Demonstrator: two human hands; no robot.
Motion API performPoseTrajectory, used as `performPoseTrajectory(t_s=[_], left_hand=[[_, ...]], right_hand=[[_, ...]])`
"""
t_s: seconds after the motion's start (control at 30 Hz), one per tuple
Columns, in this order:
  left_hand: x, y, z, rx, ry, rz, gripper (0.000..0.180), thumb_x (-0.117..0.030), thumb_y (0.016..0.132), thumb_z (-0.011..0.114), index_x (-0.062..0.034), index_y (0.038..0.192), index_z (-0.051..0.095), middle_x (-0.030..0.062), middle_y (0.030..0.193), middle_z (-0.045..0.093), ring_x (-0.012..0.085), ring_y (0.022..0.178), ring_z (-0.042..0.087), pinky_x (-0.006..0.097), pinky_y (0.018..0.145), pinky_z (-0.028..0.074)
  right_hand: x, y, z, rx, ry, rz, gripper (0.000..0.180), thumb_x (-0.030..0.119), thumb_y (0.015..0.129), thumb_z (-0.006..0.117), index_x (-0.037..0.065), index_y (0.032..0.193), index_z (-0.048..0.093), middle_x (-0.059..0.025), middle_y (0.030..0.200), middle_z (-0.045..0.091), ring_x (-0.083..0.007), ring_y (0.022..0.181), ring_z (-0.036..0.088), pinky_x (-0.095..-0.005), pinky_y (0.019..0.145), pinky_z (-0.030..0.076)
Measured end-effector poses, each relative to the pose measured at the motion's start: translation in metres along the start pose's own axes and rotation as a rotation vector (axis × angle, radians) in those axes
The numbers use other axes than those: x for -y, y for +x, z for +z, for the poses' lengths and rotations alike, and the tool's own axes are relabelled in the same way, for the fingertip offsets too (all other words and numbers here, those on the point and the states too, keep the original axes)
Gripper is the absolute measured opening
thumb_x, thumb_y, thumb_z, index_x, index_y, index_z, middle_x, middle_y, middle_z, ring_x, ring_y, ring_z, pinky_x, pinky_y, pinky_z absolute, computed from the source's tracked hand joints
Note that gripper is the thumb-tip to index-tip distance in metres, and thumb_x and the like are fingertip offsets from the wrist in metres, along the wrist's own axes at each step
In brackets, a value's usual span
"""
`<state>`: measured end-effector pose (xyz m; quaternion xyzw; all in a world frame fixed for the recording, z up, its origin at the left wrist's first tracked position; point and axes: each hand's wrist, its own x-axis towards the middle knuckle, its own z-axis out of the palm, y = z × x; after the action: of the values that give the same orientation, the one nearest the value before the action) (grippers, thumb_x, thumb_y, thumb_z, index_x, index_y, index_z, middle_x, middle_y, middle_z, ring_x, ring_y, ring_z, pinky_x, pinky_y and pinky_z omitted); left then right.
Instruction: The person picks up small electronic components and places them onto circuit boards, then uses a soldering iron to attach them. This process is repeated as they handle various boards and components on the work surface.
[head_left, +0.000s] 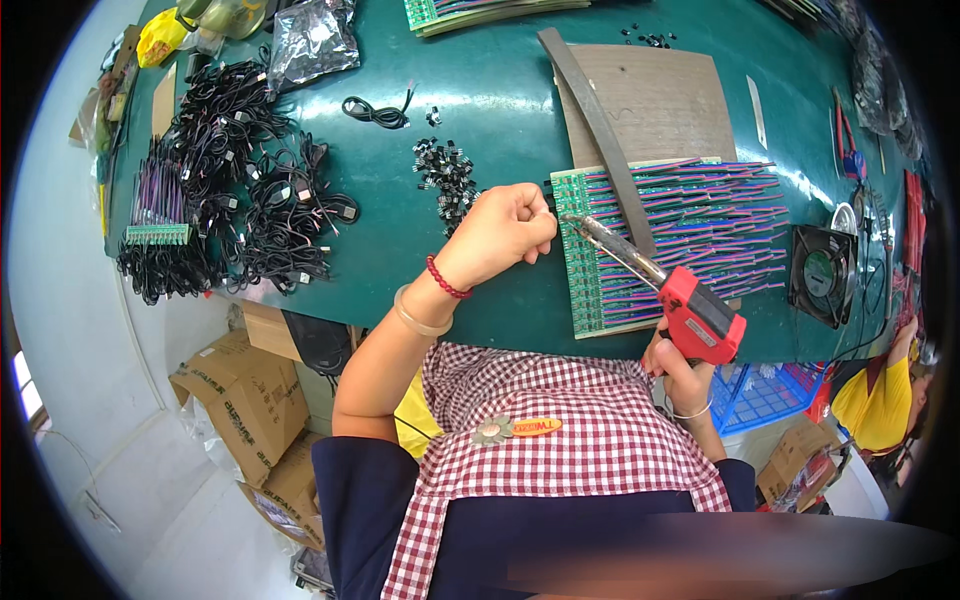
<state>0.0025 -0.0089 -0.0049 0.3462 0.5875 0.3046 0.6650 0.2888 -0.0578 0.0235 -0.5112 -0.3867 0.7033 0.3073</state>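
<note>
Over the green desk [380, 165], the person's right hand [685, 375] has its fingers wrapped around the handle of a soldering gun [700, 315]. The gun is red with a black upper part and a pale label; its long metal barrel slants up and left, shiny near the body and darkened toward the end. That end lies at the left edge of a panel of circuit boards [588, 275]; I can't tell whether it touches.

The panel sits on the desk in front of the person: a bright green strip crowded with tiny pale and dark parts, from which rows of thin wires [715, 235] in black, blue and reddish pink run rightward. A flat grey bar [605, 150] lies aslant across them.

The left hand [500, 235] is just beside the panel's left edge, fingers curled closed; whether they pinch something small, I can't make out. Small black connectors [447, 175] lie heaped beyond it.
</note>
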Motion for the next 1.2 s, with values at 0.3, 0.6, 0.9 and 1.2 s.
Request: performPoseTrajectory(t_s=[0.3, 0.6, 0.9, 1.2], left_hand=[[0.0, -0.001, 0.0, 0.003, -0.016, 0.019, 0.014, -0.012, 0.084, 0.054, -0.0056, 0.073, 0.049, 0.0006, 0.061, 0.057, 0.0034, 0.049, 0.049, 0.017, 0.042, 0.035], [-0.003, -0.001, -0.001, -0.009, -0.028, 0.008, 0.012, -0.008, 0.079, 0.055, -0.0014, 0.07, 0.05, 0.0036, 0.06, 0.057, 0.0058, 0.049, 0.051, 0.02, 0.046, 0.042], [-0.003, -0.001, -0.001, -0.013, -0.021, 0.01, 0.013, -0.008, 0.079, 0.055, -0.0017, 0.069, 0.05, 0.0036, 0.06, 0.058, 0.006, 0.05, 0.052, 0.021, 0.046, 0.042], [-0.001, 0.0, -0.001, 0.015, 0.007, 0.006, 0.014, -0.013, 0.084, 0.054, -0.0049, 0.074, 0.049, 0.0006, 0.062, 0.057, 0.0039, 0.051, 0.05, 0.017, 0.044, 0.038]], right_hand=[[-0.005, -0.004, -0.005, 0.071, -0.082, -0.044, 0.02, 0.0, 0.079, 0.057, -0.003, 0.098, 0.051, -0.0053, 0.066, 0.055, -0.0109, 0.054, 0.052, -0.0228, 0.05, 0.041], [0.004, -0.002, 0.004, 0.025, -0.028, -0.06, 0.032, -0.001, 0.08, 0.055, -0.006, 0.111, 0.048, -0.0064, 0.067, 0.054, -0.0111, 0.054, 0.051, -0.0232, 0.05, 0.041], [-0.004, -0.008, -0.002, 0.022, -0.021, -0.003, 0.031, -0.001, 0.08, 0.055, -0.006, 0.111, 0.048, -0.0061, 0.068, 0.055, -0.0112, 0.056, 0.052, -0.0236, 0.054, 0.042], [0.012, -0.008, 0.002, 0.015, -0.061, -0.098, 0.033, 0.0, 0.08, 0.056, -0.005, 0.112, 0.049, -0.0066, 0.068, 0.054, -0.0113, 0.056, 0.051, -0.0232, 0.051, 0.041]])
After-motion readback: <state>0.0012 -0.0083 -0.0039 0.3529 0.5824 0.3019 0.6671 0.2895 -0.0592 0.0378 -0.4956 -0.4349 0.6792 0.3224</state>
